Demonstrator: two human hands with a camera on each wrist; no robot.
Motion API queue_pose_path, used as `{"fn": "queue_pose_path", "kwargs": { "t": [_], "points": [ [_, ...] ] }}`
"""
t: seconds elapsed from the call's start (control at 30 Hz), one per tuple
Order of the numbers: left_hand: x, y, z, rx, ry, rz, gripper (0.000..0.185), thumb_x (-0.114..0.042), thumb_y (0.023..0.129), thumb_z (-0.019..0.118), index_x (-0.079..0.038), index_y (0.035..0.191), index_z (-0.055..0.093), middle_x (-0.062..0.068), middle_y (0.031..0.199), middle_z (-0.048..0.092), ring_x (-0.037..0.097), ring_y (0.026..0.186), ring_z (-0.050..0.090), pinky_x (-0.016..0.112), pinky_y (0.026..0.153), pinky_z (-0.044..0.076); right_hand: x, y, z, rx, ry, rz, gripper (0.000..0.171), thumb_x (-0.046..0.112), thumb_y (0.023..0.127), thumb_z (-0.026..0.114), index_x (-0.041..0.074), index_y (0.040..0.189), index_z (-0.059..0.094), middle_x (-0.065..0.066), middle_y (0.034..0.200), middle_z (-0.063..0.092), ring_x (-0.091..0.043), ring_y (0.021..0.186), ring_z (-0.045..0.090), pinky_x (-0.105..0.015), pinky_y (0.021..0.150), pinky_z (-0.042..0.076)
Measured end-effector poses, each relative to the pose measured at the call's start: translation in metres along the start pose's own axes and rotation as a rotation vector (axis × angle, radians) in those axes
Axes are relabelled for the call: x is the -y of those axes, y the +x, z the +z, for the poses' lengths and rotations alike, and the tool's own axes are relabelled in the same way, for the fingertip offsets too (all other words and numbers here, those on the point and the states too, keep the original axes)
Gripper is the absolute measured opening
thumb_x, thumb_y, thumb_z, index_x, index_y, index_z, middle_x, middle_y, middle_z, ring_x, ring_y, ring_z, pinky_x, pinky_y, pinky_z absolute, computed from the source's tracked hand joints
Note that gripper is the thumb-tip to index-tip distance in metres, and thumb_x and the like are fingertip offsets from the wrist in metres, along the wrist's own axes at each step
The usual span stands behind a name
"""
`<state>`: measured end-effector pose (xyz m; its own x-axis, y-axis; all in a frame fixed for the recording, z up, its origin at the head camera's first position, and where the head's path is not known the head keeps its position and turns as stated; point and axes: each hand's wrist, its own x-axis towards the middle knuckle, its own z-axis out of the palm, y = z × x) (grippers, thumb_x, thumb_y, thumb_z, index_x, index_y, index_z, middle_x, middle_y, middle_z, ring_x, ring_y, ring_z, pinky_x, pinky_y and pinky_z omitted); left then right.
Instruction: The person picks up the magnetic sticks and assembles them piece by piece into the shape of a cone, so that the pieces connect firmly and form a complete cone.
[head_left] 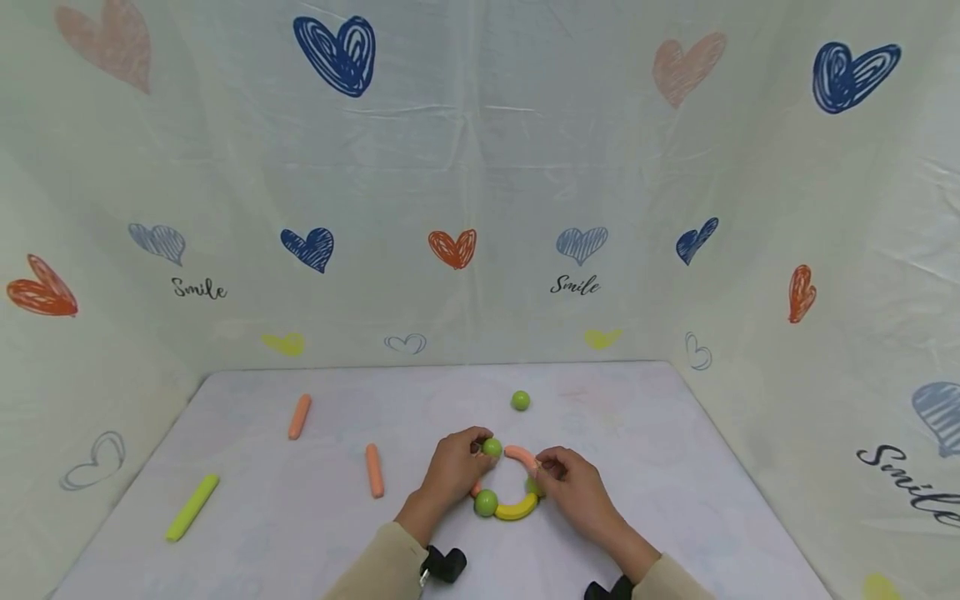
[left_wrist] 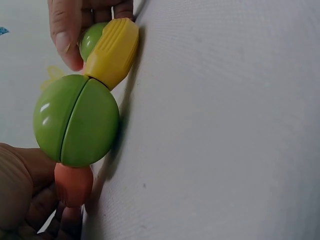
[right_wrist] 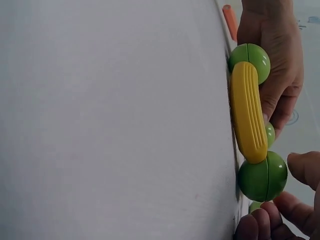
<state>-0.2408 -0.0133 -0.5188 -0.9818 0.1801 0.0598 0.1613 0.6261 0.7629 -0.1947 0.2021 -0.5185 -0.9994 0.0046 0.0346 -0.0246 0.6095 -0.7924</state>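
Observation:
A ring of smooth toy pieces lies on the table: green balls joined by curved rods. My left hand [head_left: 448, 468] pinches the green ball [head_left: 491, 447] at the ring's far left. Beneath that hand, a short orange rod [left_wrist: 74, 185] shows, joined to the near-left green ball [head_left: 486, 502]. From there a curved yellow rod [head_left: 517, 508] runs to the right-hand green ball [right_wrist: 263, 176]. My right hand [head_left: 577, 492] pinches the curved orange rod [head_left: 520, 454] near its right end, just above that ball. A small gap shows between this rod's left end and the ball in my left fingers.
A loose green ball [head_left: 521, 401] sits farther back. Two straight orange rods [head_left: 299, 417] and a straight yellow-green rod [head_left: 192, 507] lie to the left on the white table [head_left: 285, 500]. A sheet printed with hearts [head_left: 453, 248] hangs behind and at both sides.

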Motion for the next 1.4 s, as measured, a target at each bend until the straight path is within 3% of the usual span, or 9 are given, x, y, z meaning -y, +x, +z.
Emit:
{"fn": "queue_pose_path", "kwargs": {
  "t": [0.2, 0.37, 0.57, 1.0, 1.4],
  "points": [
    [0.001, 0.001, 0.0, 0.013, 0.002, 0.024, 0.035, -0.016, 0.089, 0.084, -0.013, 0.123, 0.075, 0.007, 0.116, 0.076, 0.024, 0.107, 0.067, 0.049, 0.093, 0.057, 0.009, 0.015, 0.007, -0.012, -0.05, 0.034, 0.026, 0.03, 0.097, 0.075, 0.007, 0.11, 0.073, 0.0, 0.093, 0.072, -0.012, 0.082, 0.062, -0.03, 0.072, 0.053],
    [0.001, 0.002, 0.0, 0.031, -0.014, 0.034, 0.034, -0.016, 0.09, 0.084, -0.013, 0.123, 0.075, 0.008, 0.116, 0.075, 0.026, 0.109, 0.068, 0.05, 0.095, 0.056, 0.012, 0.022, 0.011, -0.021, -0.105, 0.04, 0.022, 0.026, 0.095, 0.076, 0.007, 0.103, 0.072, 0.0, 0.087, 0.07, -0.013, 0.075, 0.059, -0.031, 0.067, 0.051],
    [0.0, 0.004, 0.002, 0.051, -0.014, 0.037, 0.034, -0.017, 0.09, 0.084, -0.014, 0.123, 0.076, 0.006, 0.117, 0.076, 0.025, 0.11, 0.067, 0.051, 0.096, 0.055, 0.012, 0.022, 0.012, -0.054, -0.082, 0.054, 0.018, 0.024, 0.095, 0.077, 0.006, 0.097, 0.072, 0.001, 0.083, 0.068, -0.013, 0.071, 0.058, -0.028, 0.061, 0.048],
    [-0.001, 0.003, 0.003, 0.066, 0.009, 0.055, 0.035, -0.017, 0.091, 0.083, -0.012, 0.125, 0.075, 0.009, 0.119, 0.075, 0.028, 0.115, 0.067, 0.053, 0.099, 0.054, 0.013, 0.018, 0.012, -0.058, -0.048, 0.055, 0.017, 0.023, 0.096, 0.077, 0.007, 0.098, 0.073, 0.001, 0.083, 0.069, -0.013, 0.072, 0.057, -0.026, 0.061, 0.047],
    [-0.002, 0.001, 0.002, 0.022, -0.015, -0.003, 0.037, -0.016, 0.092, 0.081, -0.01, 0.127, 0.074, 0.009, 0.122, 0.075, 0.028, 0.118, 0.066, 0.052, 0.103, 0.054, 0.012, 0.008, 0.004, -0.042, -0.005, 0.068, 0.02, 0.025, 0.102, 0.07, 0.007, 0.105, 0.075, 0.0, 0.089, 0.071, -0.012, 0.077, 0.059, -0.027, 0.065, 0.05]
  ]
}}
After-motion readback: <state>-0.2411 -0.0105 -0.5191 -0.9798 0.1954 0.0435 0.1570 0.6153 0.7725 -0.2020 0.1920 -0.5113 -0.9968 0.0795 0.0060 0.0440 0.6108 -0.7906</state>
